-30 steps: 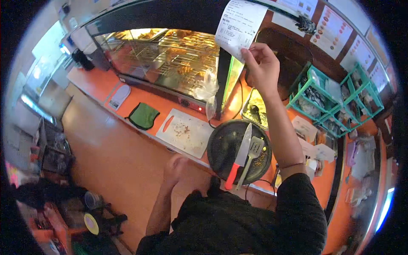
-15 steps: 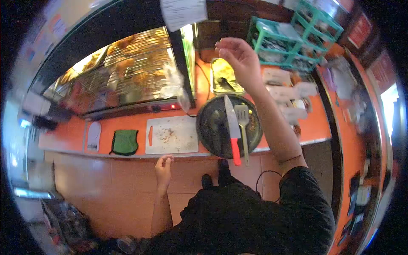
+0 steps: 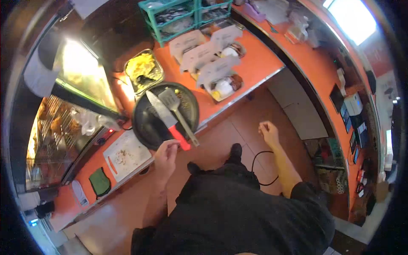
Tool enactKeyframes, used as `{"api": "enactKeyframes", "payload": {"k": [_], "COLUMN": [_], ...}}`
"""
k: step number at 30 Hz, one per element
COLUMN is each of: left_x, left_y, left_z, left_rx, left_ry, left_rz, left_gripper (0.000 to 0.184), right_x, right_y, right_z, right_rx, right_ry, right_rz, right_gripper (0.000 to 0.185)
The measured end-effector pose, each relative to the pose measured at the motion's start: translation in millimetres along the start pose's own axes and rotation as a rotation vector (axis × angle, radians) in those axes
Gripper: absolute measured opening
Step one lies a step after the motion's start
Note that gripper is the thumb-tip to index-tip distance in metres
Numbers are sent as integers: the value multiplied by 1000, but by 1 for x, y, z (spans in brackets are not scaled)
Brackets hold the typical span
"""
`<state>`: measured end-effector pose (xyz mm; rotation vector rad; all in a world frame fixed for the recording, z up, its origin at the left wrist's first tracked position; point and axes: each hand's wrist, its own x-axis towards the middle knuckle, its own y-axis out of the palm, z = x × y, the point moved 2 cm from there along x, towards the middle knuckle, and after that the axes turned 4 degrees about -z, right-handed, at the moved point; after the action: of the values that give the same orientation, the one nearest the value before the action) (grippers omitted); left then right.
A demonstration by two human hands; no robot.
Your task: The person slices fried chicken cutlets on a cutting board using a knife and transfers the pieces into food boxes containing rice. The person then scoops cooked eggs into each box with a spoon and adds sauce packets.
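Note:
My left hand (image 3: 165, 156) hovers at the counter's front edge, just beside the red handle of a large knife (image 3: 160, 109). Its fingers are loosely curled and hold nothing I can see. The knife and a slotted metal spatula (image 3: 171, 101) lie across a round black pan (image 3: 142, 127), both handles jutting over its rim. My right hand (image 3: 269, 133) is in the air over the floor, away from the counter, empty with its fingers loosely bent. Several opened takeaway boxes (image 3: 204, 57) with food in them stand right of the pan.
Behind the pan sits a metal tray of yellow food (image 3: 142, 68) with a black utensil. A stained white cutting board (image 3: 127, 155), a green cloth (image 3: 100, 182) and a lit glass display case (image 3: 87, 76) are at left. Teal drawers (image 3: 174, 21) stand behind; another orange counter (image 3: 306, 80) runs along the right.
The view has turned right towards the boxes. My right hand has come down from above the yellow food tray to beside my body. My left hand is now closer to the knife handle.

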<state>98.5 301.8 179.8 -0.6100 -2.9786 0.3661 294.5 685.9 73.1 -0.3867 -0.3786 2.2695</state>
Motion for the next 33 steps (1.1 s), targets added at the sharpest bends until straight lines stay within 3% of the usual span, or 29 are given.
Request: {"api": "enactKeyframes", "payload": {"k": [3, 6, 8, 9, 11, 16, 18, 19, 20, 22, 23, 25, 29, 31, 33], "left_x": [22, 37, 44, 47, 46, 49, 56, 60, 65, 80, 88, 104, 136, 152, 135], "left_y": [95, 182, 226, 242, 270, 310, 310, 310, 311, 309, 312, 311, 307, 305, 287], "left_z": [-21, -12, 0, 2, 3, 35, 40, 59, 63, 68, 78, 96, 104, 112, 149], "left_rx": [-51, 53, 57, 124, 97, -26, -19, 100, 95, 147, 145, 207, 433, 42, 214], "left_ry": [75, 51, -76, -93, -81, -168, -364, -206, -229, -97, -123, 29, -81, -256, -280], "left_rz": [156, 277, 347, 387, 365, 264, 77, -50, -69, -389, -398, -762, -1000, -1265, -1178], "left_gripper": [15, 14, 15, 16, 16, 15, 14, 11, 11, 10, 10, 9, 11, 25, 23], "right_x": [-9, 2, 24, 36, 64, 144, 184, 206, 228, 277, 303, 346, 427, 456, 470], "right_y": [-62, -107, -133, -143, -165, -165, -147, -136, -124, -98, -85, -63, -26, -4, 17], "right_z": [-51, -70, -77, -77, -68, -39, -30, -25, -13, 0, -1, 9, -1, 19, 34], "right_rx": [-129, -114, -396, -389, -552, -461, -410, -405, -385, -339, -314, -226, -212, -163, -25], "right_ry": [126, 145, 106, 109, 160, 51, -96, -203, -241, -253, -225, -288, -281, -336, -324], "right_rz": [22, 239, 346, 350, 296, 424, 483, 479, 477, 458, 441, 389, 383, 354, 309], "right_gripper": [13, 17, 23, 23, 27, 28, 28, 28, 27, 26, 25, 21, 20, 21, 29]}}
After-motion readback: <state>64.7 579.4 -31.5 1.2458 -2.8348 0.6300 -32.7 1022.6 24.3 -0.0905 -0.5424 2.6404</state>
